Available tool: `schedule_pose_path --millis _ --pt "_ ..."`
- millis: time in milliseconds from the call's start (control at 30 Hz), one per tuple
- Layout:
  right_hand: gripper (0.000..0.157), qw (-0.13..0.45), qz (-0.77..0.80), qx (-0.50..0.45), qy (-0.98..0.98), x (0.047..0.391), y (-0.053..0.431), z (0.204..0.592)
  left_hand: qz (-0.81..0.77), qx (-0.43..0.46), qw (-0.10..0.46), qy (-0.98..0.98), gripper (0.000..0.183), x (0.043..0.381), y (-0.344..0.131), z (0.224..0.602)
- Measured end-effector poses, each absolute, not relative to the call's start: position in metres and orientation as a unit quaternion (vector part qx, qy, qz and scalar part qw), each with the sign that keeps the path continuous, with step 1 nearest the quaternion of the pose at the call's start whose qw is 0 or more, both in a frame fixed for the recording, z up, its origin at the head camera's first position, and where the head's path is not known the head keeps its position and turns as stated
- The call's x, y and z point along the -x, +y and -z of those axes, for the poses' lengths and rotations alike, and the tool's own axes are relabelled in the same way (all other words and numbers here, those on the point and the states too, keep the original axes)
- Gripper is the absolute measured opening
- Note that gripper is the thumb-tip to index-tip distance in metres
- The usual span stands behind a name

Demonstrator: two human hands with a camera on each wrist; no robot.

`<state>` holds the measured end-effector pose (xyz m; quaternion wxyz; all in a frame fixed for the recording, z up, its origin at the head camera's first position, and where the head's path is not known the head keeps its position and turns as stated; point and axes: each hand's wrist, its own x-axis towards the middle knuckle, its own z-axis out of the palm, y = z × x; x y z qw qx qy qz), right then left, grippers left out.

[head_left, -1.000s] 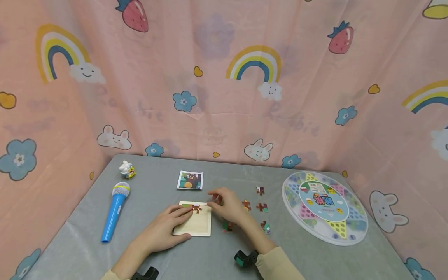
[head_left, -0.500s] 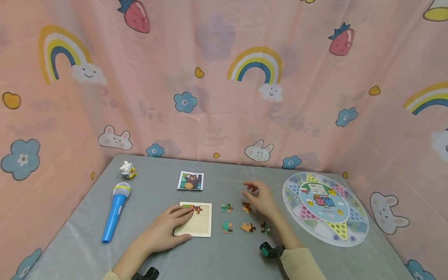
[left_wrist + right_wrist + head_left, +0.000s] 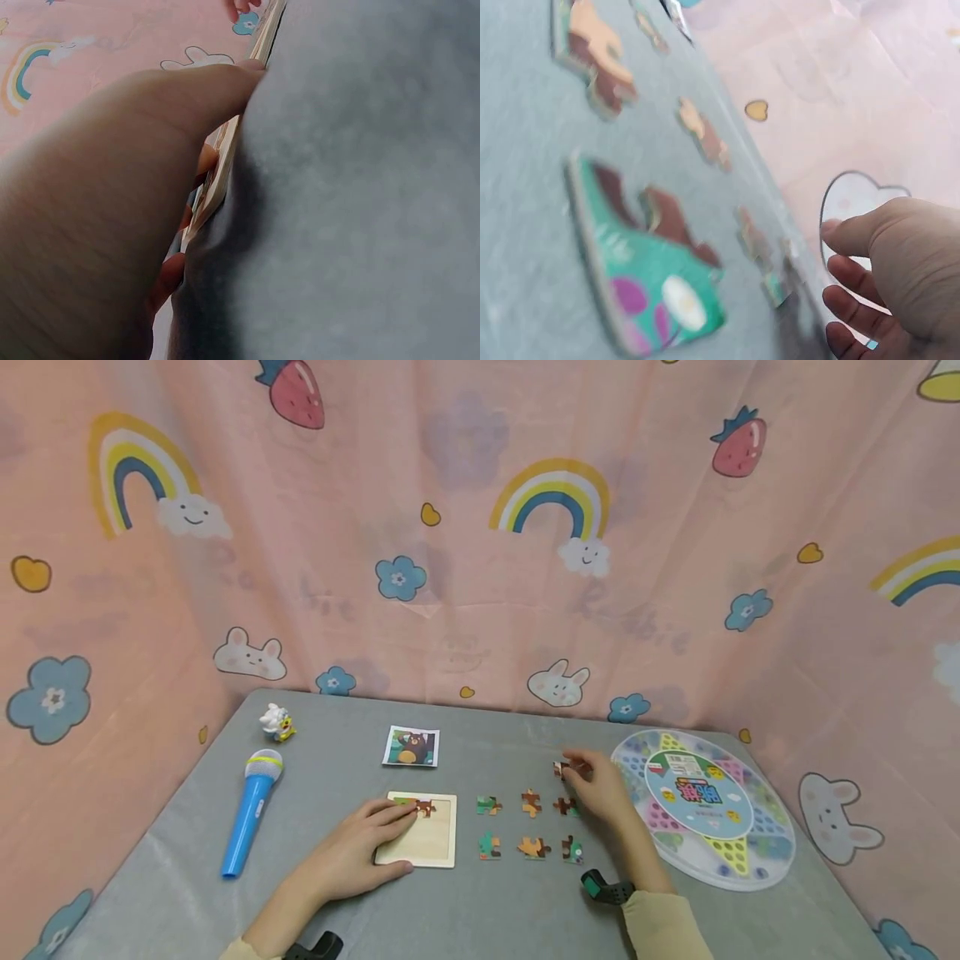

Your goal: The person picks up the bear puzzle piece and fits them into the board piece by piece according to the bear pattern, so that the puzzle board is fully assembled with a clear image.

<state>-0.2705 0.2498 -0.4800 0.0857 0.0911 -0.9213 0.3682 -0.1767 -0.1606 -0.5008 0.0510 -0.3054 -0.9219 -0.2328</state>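
My left hand point(image 3: 362, 852) rests on the left side of a shallow wooden puzzle tray point(image 3: 448, 835). Its fingers lie over the tray and its thumb is at the near edge. Two joined jigsaw pieces, green and brown point(image 3: 424, 808), show at the tray's far side, partly hidden by the fingers. My right hand point(image 3: 600, 787) is at the far right jigsaw piece point(image 3: 558, 768), fingertips overlapping it in the head view. In the right wrist view the thumb point(image 3: 841, 236) and fingers are parted, with nothing visible between them.
Several loose jigsaw pieces point(image 3: 532, 847) lie in rows right of the tray. A bear picture card point(image 3: 411, 747) lies behind it. A blue toy microphone point(image 3: 251, 814) and small figurine point(image 3: 277, 722) are at left, a round Chinese checkers board point(image 3: 723, 864) at right.
My right hand has moved right from beside the tray, over the loose pieces, to the far right piece. My left hand has stayed on the tray.
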Motion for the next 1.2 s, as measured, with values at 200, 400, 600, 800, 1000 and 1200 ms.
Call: schedule_pose_path --millis 200,400,600,800,1000,1200 --pt "0.034 0.072 -0.341 -0.081 -0.934 0.272 0.254 0.490 0.231 0.304 0.047 -0.923 0.071 0.177 -0.161 0.500" --pt "0.035 0.072 -0.321 -0.084 -0.941 0.273 0.254 0.496 0.230 0.305 0.049 -0.923 0.071 0.176 -0.161 0.501" --pt "0.034 0.088 -0.312 -0.092 -0.942 0.274 0.252 0.498 0.234 0.306 0.054 -0.921 0.071 0.177 -0.161 0.503" --pt "0.033 0.084 -0.311 -0.090 -0.942 0.275 0.250 0.498 0.236 0.306 0.055 -0.921 0.071 0.177 -0.162 0.504" --pt "0.032 0.078 -0.302 -0.089 -0.946 0.276 0.251 0.500 0.232 0.307 0.057 -0.921 0.070 0.177 -0.162 0.504" --pt "0.030 0.076 -0.296 -0.092 -0.948 0.275 0.251 0.499 0.232 0.306 0.056 -0.921 0.070 0.177 -0.162 0.504"
